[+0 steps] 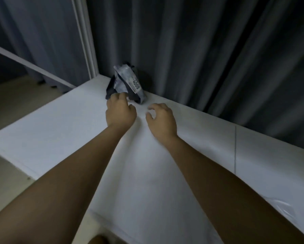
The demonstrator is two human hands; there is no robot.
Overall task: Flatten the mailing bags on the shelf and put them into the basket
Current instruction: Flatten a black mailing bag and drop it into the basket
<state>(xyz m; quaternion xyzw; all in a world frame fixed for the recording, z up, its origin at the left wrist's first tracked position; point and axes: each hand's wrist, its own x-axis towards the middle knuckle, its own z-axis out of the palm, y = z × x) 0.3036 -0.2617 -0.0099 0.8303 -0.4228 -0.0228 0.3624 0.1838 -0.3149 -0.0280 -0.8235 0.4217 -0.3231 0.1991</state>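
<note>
A crumpled grey mailing bag [128, 81] with a white label stands bunched up at the far edge of the white shelf top [59, 131], against the curtain. My left hand [120, 110] reaches over the shelf, and its fingertips touch the bag's lower front edge. Whether they hold it I cannot tell. Just right of it and short of the bag, my right hand [161, 120] hovers with loosely curled fingers and holds nothing. No basket is in view.
Dark grey curtains [200, 50] hang right behind the shelf. A white post [85, 41] rises at the shelf's far left corner, with a white rail running left from it. Beige floor [15, 99] lies left of the shelf. A clear plastic scrap [279, 206] lies at the right.
</note>
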